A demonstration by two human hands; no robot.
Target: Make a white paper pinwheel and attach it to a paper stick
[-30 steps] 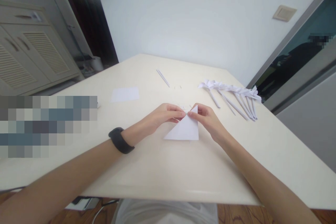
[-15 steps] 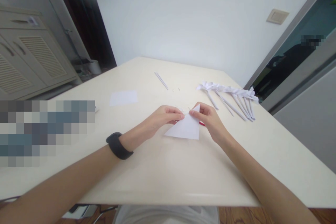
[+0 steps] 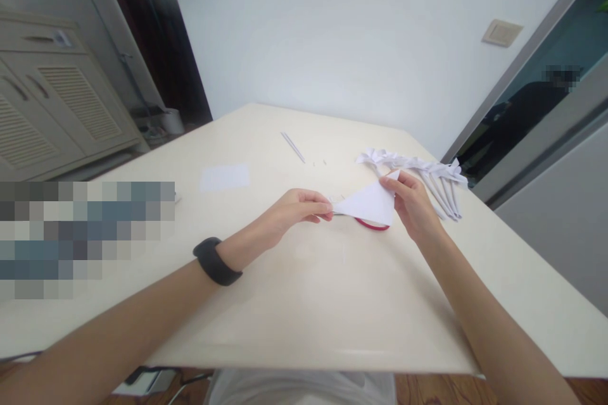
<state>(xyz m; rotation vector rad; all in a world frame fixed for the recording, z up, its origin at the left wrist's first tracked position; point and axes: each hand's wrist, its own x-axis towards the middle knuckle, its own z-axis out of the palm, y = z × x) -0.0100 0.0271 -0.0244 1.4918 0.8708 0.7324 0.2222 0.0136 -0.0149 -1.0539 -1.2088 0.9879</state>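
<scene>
Folded white paper triangle (image 3: pixel 368 204): lifted off the cream bench (image 3: pixel 294 304) since a moment ago and turned sideways, uncovering a red-handled tool (image 3: pixel 371 224) beneath.
Your left hand (image 3: pixel 297 207): pinching its near tip.
Your right hand (image 3: pixel 414 201): pinching its far corner.
White paper flowers on stems (image 3: pixel 418 171): just behind, close to your right hand.
Flat white sheet (image 3: pixel 224 177): far left, well apart.

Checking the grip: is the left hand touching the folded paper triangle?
Touching. The head view shows the left hand pinching the left tip of the paper triangle.
</scene>
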